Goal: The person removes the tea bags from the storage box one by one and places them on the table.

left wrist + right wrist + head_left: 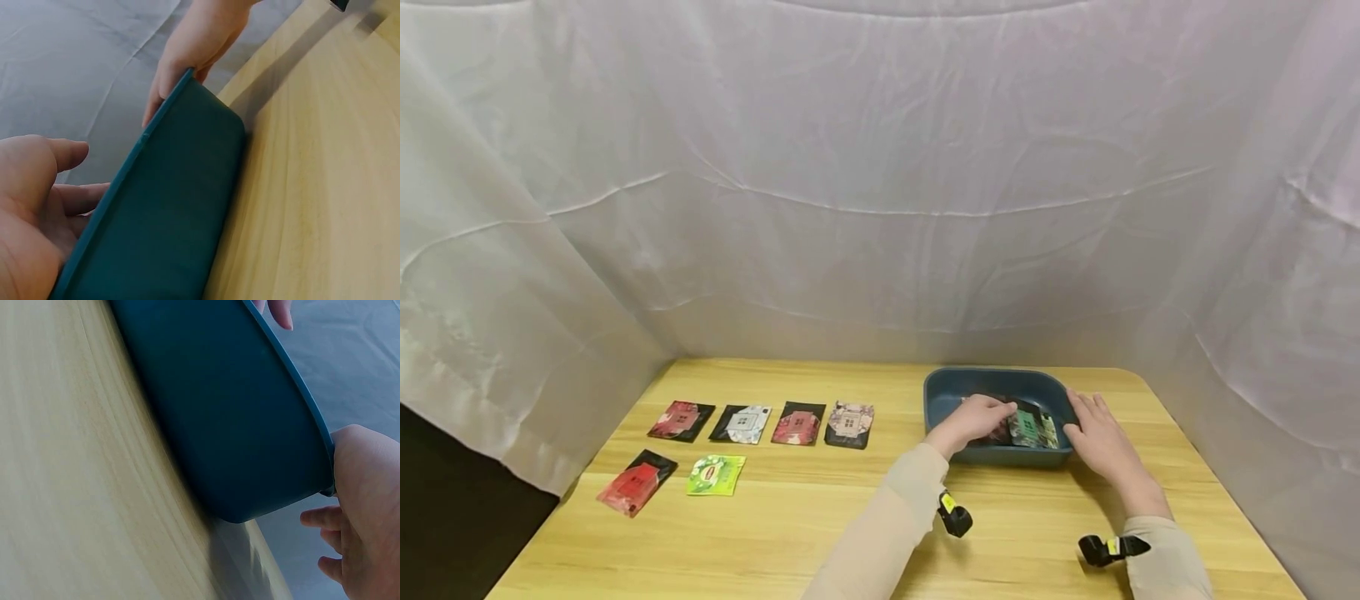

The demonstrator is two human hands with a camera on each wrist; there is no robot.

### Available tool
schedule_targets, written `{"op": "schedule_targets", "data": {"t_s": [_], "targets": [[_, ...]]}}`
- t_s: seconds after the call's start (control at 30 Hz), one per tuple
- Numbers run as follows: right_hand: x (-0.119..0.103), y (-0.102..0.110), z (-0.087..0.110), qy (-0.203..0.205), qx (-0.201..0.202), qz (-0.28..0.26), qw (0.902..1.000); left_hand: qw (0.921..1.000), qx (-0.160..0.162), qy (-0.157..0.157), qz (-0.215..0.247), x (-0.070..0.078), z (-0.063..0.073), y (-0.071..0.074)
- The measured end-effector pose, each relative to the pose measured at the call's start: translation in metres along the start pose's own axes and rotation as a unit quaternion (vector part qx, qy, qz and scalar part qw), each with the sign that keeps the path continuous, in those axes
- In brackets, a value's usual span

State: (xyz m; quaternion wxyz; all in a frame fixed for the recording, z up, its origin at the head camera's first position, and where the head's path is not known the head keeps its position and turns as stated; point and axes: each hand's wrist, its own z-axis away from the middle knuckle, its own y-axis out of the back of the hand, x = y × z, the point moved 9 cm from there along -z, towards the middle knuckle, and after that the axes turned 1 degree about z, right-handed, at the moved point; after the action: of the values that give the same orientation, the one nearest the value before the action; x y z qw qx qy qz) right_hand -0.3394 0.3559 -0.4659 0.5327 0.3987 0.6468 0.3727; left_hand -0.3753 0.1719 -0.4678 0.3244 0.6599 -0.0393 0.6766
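Observation:
A dark blue bin [942, 385] stands on the table, holding several flat sachets, among them a green-labelled sachet [1028, 427]. My left hand [972, 419] reaches over its near-left rim, thumb toward that sachet. In the left wrist view the thumb stands apart from the left fingers [81, 197], whose tips are hidden behind the rim. Against the bin's right end lies my right hand [1103, 437], fingers extended along the outside and thumb at the rim. The right wrist view shows the right fingers [325, 519] spread beside the wall.
Left of the bin, a back row has a red sachet [682, 419], a white one [741, 424], another red one [799, 423] and a pale pink one [849, 423]. In front lie a red-and-black sachet [636, 483] and a green-yellow Lipton sachet [716, 475]. Grey curtains [880, 275] surround the table.

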Motion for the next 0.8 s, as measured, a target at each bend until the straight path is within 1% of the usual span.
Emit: {"op": "schedule_targets", "data": {"t_s": [0.1,0.33,0.6,0.8], "targets": [[0.0,0.0,0.0,0.003,0.003,0.003,1.0,1.0,0.005,-0.004,0.008,0.001,0.003,0.006],[-0.001,0.0,0.001,0.006,0.004,0.0,1.0,0.9983,-0.005,-0.007,0.057,0.001,0.01,0.015],[-0.003,0.001,0.002,0.004,0.003,0.0,1.0,0.995,0.008,-0.009,0.099,-0.004,0.013,0.027],[-0.002,0.001,0.002,0.002,0.003,0.0,1.0,0.9958,0.032,-0.013,0.085,-0.005,0.018,0.04]]}}
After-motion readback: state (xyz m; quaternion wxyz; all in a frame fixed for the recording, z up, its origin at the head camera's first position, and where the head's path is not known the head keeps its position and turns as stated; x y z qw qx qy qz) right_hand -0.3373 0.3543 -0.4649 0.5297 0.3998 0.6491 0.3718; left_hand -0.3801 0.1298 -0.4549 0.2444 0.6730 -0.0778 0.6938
